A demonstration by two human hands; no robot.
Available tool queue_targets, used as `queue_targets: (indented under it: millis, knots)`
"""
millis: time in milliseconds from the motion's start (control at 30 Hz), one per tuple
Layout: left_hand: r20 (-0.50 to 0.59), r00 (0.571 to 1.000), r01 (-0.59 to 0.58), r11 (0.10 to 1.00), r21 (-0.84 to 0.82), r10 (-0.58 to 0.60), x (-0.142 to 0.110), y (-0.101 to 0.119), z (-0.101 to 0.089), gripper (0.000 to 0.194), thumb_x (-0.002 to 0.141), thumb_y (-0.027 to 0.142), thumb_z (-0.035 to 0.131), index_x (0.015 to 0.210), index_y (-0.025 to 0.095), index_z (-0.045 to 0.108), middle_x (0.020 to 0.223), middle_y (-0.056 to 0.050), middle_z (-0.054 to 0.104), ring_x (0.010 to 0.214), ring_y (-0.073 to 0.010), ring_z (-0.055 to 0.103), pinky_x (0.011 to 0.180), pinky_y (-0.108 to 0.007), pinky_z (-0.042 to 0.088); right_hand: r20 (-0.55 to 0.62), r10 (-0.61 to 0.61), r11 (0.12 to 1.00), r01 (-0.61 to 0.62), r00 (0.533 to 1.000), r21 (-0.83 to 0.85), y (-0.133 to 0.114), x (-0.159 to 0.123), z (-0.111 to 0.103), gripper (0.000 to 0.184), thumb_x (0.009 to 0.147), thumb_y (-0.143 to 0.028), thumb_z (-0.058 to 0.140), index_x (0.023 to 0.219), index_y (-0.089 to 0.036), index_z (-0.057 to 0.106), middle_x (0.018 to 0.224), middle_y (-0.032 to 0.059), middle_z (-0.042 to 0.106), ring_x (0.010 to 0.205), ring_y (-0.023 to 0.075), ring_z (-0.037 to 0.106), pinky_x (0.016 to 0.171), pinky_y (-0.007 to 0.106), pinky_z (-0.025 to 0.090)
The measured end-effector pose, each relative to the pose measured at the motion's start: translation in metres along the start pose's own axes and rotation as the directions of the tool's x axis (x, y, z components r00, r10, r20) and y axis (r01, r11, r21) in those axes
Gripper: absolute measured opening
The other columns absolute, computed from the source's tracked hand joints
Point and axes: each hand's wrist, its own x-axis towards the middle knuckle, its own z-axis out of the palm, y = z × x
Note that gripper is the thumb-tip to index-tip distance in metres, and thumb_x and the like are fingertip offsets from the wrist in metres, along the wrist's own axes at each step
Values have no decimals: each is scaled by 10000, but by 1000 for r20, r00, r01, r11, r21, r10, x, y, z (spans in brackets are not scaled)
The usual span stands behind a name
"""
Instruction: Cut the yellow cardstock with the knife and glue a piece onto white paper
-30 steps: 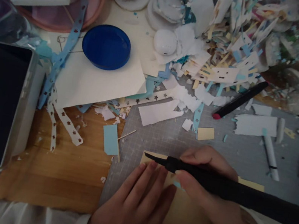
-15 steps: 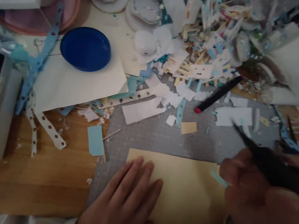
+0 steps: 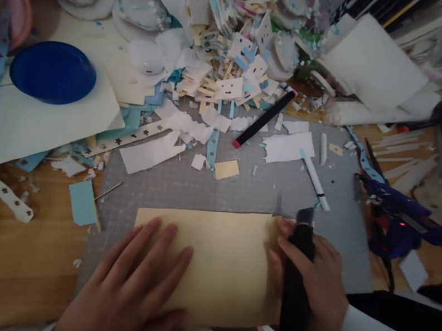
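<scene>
**Yellow sheet flat on the cutting mat, between one spread hand and one gripping a black tool**

The yellow sheet (image 3: pixel 224 270) lies on the grey cutting mat (image 3: pixel 183 190), in the part towards the mat's near edge. Its long axis runs left to right, roughly in line with the mat's far edge; the right end is tipped slightly away from the person. The black tool (image 3: pixel 295 308) lies nearly at right angles to it, its long axis running from the near side towards the mat's far edge, with the far end leaning slightly left.

The left hand (image 3: pixel 134 281) is laid flat on the sheet's left part, fingers somewhat spread, fingertips close to the far left corner; it presses and grasps nothing. Most of the sheet's bare surface lies to its right. The right hand (image 3: pixel 326 285) is curled round the black tool at the sheet's right end, with fingers by the far right corner.

The sheet's right edge is mostly covered by the right hand and the tool, and its near left corner by the left hand. A thin, blurred shape stands just beyond the far right corner; whether it is part of the tool cannot be told. The mat's near edge is hidden, and both forearms are cut off by the frame. Beyond the sheet lie a small yellow piece (image 3: pixel 226 169) and a white pen (image 3: pixel 315 181).
</scene>
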Motion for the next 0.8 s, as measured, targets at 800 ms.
queue_targets:
  millis: [800]
  knots:
    - [-15, 999, -30, 999, -13, 30, 2, 0, -2, 625, 791, 605, 619, 1297, 241, 563, 1541, -125, 355, 1412, -369, 314, 1172, -461, 210, 21, -427, 800, 389, 904, -457, -10, 4, 7, 180, 883, -180, 564, 1039, -246, 623, 1170, 66, 691, 1066, 241, 668, 936, 425, 542]
